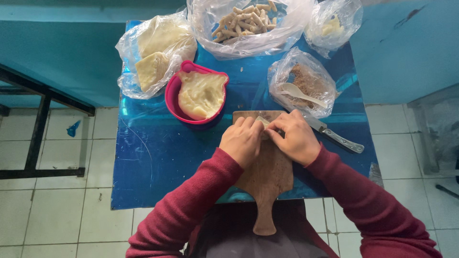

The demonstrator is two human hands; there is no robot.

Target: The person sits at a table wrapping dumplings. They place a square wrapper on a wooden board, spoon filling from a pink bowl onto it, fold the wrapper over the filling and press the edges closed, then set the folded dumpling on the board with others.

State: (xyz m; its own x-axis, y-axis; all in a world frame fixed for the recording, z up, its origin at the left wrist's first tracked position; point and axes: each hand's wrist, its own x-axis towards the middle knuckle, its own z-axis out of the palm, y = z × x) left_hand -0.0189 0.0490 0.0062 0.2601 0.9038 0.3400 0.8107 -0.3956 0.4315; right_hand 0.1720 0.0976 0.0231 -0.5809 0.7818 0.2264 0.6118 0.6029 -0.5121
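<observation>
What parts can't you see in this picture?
Head view:
- The pale dough piece on the brown wooden cutting board: mostly covered by the left hand and right hand.
- The metal knife: its blade tip is hidden behind the right hand.
- The clear bag of rolled dough sticks: cut off by the top edge.

Four clear plastic bags [155, 52] along blue tabletop's far edge; one pink round bowl [172, 95]; one brown wooden paddle board [267, 177]; one metal knife [334, 136]; one white plastic spoon [299, 93]; two hands [241, 141].
</observation>
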